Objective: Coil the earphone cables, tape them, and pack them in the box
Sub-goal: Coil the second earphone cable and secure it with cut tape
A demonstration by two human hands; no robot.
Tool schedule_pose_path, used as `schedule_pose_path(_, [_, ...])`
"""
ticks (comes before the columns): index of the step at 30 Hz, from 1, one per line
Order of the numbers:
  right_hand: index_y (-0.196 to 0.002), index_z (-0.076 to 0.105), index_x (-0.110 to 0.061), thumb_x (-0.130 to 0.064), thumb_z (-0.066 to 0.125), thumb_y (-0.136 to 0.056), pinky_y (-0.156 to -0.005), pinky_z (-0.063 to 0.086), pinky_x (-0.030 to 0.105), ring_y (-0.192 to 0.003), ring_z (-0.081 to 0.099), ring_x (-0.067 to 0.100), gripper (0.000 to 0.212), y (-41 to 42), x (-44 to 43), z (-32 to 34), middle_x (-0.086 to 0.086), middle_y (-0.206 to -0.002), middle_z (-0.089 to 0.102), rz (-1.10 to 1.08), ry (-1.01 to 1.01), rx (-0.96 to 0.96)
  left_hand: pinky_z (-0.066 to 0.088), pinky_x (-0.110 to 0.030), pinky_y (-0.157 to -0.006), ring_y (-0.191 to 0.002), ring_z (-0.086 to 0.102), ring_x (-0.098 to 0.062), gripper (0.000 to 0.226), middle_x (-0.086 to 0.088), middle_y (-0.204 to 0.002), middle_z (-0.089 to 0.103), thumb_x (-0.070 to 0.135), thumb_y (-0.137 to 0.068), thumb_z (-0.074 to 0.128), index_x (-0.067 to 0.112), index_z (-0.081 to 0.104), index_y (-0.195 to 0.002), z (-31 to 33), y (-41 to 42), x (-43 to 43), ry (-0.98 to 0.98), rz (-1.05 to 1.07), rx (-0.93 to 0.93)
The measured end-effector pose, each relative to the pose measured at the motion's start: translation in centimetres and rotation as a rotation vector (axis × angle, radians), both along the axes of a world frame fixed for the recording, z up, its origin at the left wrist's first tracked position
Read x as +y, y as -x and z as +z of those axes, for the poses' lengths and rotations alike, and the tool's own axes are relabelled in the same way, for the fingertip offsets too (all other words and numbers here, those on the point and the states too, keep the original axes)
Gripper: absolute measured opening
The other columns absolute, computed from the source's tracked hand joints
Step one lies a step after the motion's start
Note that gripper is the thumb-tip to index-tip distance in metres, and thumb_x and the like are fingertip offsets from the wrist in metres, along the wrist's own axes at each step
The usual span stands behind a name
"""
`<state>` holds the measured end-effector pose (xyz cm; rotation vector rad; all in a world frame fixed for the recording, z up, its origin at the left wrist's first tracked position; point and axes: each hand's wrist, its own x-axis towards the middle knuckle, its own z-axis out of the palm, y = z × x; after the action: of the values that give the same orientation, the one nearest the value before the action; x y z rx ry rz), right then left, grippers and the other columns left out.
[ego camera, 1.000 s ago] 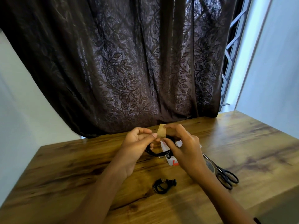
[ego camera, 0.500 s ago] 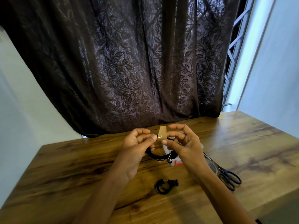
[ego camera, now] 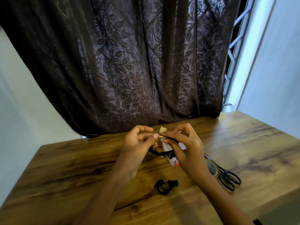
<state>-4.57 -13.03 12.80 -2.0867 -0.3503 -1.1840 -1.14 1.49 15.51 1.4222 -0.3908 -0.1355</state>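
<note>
I held the black coil (ego camera: pixel 159 152) just above the white box (ego camera: pixel 172 160), clear of the surface (ego camera: pixel 81 168), so tape could pass right round its strands. My left hand (ego camera: pixel 138 144) pinched the top of the coil between thumb and forefinger, fingers curled in, which I judged kept the loops from springing apart. My right hand (ego camera: pixel 186 149) pinched the tan tape strip (ego camera: pixel 162 129) at that same spot, the strip's free end standing up above the box and the spare fingers crooked away from it. I couldn't tell whether the strip had gripped the cable yet, because the fingertips hid the join. 1 other coil (ego camera: pixel 165 186) lay in front of the box, nearer me and apart from it, not yet packed. The tape roll (ego camera: pixel 211 168) and scissors (ego camera: pixel 228 178) lay to the right of the box, handy for the right hand. I reckoned this was the taping step, with boxing not begun.
</note>
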Motion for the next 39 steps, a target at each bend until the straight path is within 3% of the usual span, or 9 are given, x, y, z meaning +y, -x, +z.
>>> schedule_pose_path(6, [-0.104, 0.068, -0.010, -0.007, 0.057, -0.082, -0.069, 0.037, 0.001, -0.082, 0.044, -0.014, 0.025, -0.1, -0.2, 0.3, -0.021, -0.085, 0.037, -0.033, 0.115, 0.125, 0.052, -0.019, -0.074, -0.082, 0.065, -0.008, 0.019, 0.004, -0.086, 0.067, 0.006, -0.082, 0.065, 0.022, 0.060, -0.092, -0.3, 0.1, 0.3, -0.232, 0.048, -0.272])
schedule_pose_path(10, [-0.099, 0.065, -0.006, 0.003, 0.059, -0.084, -0.071, 0.037, 0.000, -0.084, 0.045, -0.009, 0.019, -0.2, -0.2, 0.3, -0.014, -0.082, 0.038, -0.028, 0.173, 0.222, 0.050, -0.010, -0.073, -0.084, 0.063, -0.002, 0.025, 0.012, -0.088, 0.065, 0.008, -0.085, 0.062, 0.028, 0.063, -0.100, -0.3, 0.2, 0.4, -0.399, 0.095, -0.451])
schedule_pose_path(14, [-0.081, 0.053, -0.032, -0.007, 0.057, -0.088, -0.070, 0.041, 0.008, -0.080, 0.049, -0.009, 0.027, 0.2, -0.3, 1.3, -0.014, -0.083, 0.046, 0.109, 0.059, 0.425, 0.048, -0.009, -0.071, -0.083, 0.061, -0.003, 0.019, 0.012, -0.090, 0.060, 0.009, -0.088, 0.058, 0.022, 0.067, -0.097, -0.3, 0.0, 0.5, -0.521, 0.120, -0.555])
schedule_pose_path(17, [-0.077, 0.056, -0.030, -0.012, 0.054, -0.091, -0.063, 0.043, 0.017, -0.065, 0.053, -0.002, 0.022, 0.5, -0.6, 1.8, -0.012, -0.074, 0.053, 0.271, -0.173, 0.605, 0.053, -0.024, -0.076, -0.083, 0.065, -0.009, 0.022, 0.006, -0.088, 0.065, 0.010, -0.090, 0.056, 0.031, 0.061, -0.086, -0.4, 0.0, 0.5, -0.499, 0.065, -0.433])
schedule_pose_path(22, [-0.070, 0.058, -0.014, -0.008, 0.044, -0.094, -0.054, 0.042, 0.009, -0.054, 0.056, -0.003, 0.028, 1.0, -0.7, 2.1, -0.012, -0.053, 0.061, 0.508, -0.457, 0.684, 0.050, -0.018, -0.072, -0.073, 0.062, -0.004, 0.018, 0.002, -0.082, 0.066, 0.008, -0.091, 0.054, 0.022, 0.065, -0.092, -0.2, 0.2, 0.3, -0.311, -0.030, -0.121])
schedule_pose_path(25, [-0.082, 0.061, -0.010, -0.014, 0.056, -0.085, -0.060, 0.047, 0.013, -0.063, 0.058, 0.002, 0.007, 0.8, -0.8, 1.5, -0.007, -0.065, 0.062, 0.478, -0.447, 0.601, 0.049, -0.015, -0.065, -0.068, 0.061, -0.003, 0.015, 0.002, -0.077, 0.066, 0.007, -0.090, 0.054, 0.014, 0.066, -0.098, -0.1, 0.2, 0.5, -0.195, -0.055, 0.014])
schedule_pose_path(30, [-0.108, 0.057, -0.030, -0.021, 0.076, -0.069, -0.087, 0.051, 0.026, -0.099, 0.062, 0.010, 0.044, 0.9, -1.5, 0.8, -0.014, -0.097, 0.066, 0.317, -0.201, 0.415, 0.053, -0.020, -0.068, -0.067, 0.060, -0.008, 0.015, 0.002, -0.070, 0.067, 0.004, -0.090, 0.054, 0.013, 0.066, -0.089, 0.4, 0.3, 0.7, -0.084, -0.102, 0.109])
schedule_pose_path(33, [-0.112, 0.059, -0.031, -0.010, 0.072, -0.077, -0.085, 0.052, 0.024, -0.097, 0.062, 0.005, 0.044, 1.1, -1.0, 1.0, -0.015, -0.103, 0.064, 0.230, -0.073, 0.278, 0.054, -0.018, -0.066, -0.064, 0.061, -0.006, 0.014, 0.001, -0.070, 0.069, 0.003, -0.089, 0.053, 0.010, 0.066, -0.092, 0.6, 0.3, 0.6, -0.060, -0.143, 0.133])
schedule_pose_path(39, [-0.097, 0.068, -0.028, -0.021, 0.071, -0.073, -0.080, 0.056, 0.031, -0.088, 0.067, 0.007, 0.025, 1.0, -0.5, 1.0, -0.007, -0.093, 0.071, 0.235, -0.208, 0.253, 0.056, -0.020, -0.068, -0.065, 0.062, -0.007, 0.017, -0.006, -0.079, 0.067, 0.003, -0.090, 0.053, 0.003, 0.065, -0.102, 0.5, 0.3, 0.7, -0.043, -0.195, 0.156])
